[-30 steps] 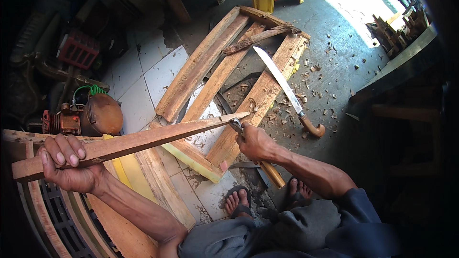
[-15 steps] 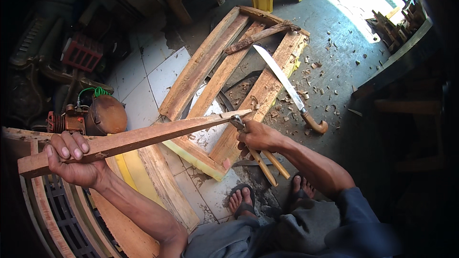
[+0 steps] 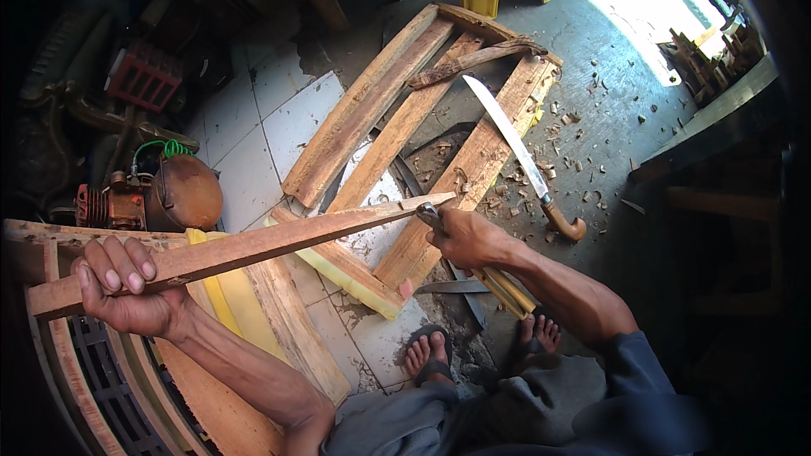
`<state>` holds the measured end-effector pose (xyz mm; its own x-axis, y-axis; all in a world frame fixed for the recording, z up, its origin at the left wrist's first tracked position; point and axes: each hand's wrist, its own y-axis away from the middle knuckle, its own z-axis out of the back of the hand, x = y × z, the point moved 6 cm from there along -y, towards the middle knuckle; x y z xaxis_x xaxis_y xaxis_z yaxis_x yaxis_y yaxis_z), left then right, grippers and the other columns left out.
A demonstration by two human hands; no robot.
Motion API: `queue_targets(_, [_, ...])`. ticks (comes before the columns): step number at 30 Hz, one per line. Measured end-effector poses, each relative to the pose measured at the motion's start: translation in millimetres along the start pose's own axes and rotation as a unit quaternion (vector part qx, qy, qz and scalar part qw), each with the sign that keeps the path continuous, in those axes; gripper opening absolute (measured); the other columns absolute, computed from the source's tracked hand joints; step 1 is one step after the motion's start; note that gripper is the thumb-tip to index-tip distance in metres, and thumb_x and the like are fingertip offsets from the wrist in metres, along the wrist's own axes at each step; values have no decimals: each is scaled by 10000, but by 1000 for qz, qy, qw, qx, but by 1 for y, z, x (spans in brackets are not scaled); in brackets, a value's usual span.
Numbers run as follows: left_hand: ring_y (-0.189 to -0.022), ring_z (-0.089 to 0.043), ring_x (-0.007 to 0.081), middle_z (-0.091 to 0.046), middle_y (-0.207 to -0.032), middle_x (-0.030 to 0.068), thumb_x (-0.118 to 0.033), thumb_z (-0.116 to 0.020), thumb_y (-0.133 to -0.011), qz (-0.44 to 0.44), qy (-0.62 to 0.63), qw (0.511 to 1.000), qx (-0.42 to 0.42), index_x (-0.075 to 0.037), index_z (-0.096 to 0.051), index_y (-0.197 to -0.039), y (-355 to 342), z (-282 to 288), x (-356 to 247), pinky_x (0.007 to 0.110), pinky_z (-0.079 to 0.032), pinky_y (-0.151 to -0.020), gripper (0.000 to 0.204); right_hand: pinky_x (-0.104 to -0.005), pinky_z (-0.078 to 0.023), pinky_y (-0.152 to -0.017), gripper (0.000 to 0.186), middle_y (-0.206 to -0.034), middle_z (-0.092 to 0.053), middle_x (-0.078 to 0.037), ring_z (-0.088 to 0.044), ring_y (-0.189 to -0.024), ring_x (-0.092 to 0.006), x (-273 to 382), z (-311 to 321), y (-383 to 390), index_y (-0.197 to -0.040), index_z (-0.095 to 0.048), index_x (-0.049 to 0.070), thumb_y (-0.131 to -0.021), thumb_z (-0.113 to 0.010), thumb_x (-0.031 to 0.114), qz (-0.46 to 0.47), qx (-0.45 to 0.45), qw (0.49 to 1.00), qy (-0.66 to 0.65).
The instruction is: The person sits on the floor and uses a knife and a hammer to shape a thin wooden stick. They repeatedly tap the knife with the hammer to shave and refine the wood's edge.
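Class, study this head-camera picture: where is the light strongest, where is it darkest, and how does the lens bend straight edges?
Head view: daylight washes out the concrete floor at upper right; the left side and the rim fall into deep shadow; the long planks bow with fisheye curvature; the wooden strip in the left hand and the right hand stay sharp.

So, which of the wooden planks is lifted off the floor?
The long reddish plank, gripped by the left hand, its pointed tip beside the right hand. The other planks lie on the floor.
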<state>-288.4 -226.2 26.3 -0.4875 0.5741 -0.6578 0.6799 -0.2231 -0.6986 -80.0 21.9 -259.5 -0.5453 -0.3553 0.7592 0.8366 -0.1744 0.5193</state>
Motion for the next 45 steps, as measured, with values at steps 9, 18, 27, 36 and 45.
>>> queue_targets(9, [-451, -406, 51, -412, -594, -32, -180, -501, -1043, -6, 7, 1000, -17, -164, -424, -682, 4, -8, -6, 224, -439, -427, 369, -409, -503, -485, 357, -650, -641, -153, -662, -514, -242, 3, 2, 9, -1194, -514, -68, -1042, -576, 250, -26, 10, 998, -49])
queue_targets(18, [-438, -394, 55, -384, -558, -34, -200, -496, -1052, 1, -18, 1000, -22, -166, -433, -672, 9, -2, -3, 218, -436, -419, 387, -429, -537, -485, 386, -692, -683, -222, -685, -522, -300, -8, -2, 2, -1299, -534, -81, -1016, -545, 181, 22, -20, 999, -45])
queue_targets(27, [-445, -404, 59, -390, -559, -34, -201, -481, -1059, 9, -30, 999, -20, -166, -436, -669, 5, 6, -3, 215, -447, -436, 394, -457, -538, -716, 392, -775, -682, -238, -728, -770, -319, -17, -5, 0, -1257, -541, -43, -1023, -597, 266, 25, -33, 998, -46])
queue_targets(36, [-465, -414, 46, -395, -597, -33, -185, -504, -1042, -13, 1, 1000, -5, -157, -424, -695, 4, -10, -10, 212, -439, -436, 357, -371, -579, -607, 320, -847, -731, -118, -752, -728, -207, -14, -7, 8, -1189, -535, -74, -967, -555, 157, -4, 74, 984, -160])
queue_targets(45, [-446, -390, 48, -418, -625, -31, -176, -483, -1049, -13, 19, 999, 39, -159, -409, -705, 5, -27, -12, 218, -425, -436, 352, -347, -537, -526, 207, -719, -685, -89, -690, -584, -187, -7, -10, 5, -1052, -524, -39, -1032, -531, 167, -27, 60, 984, -166])
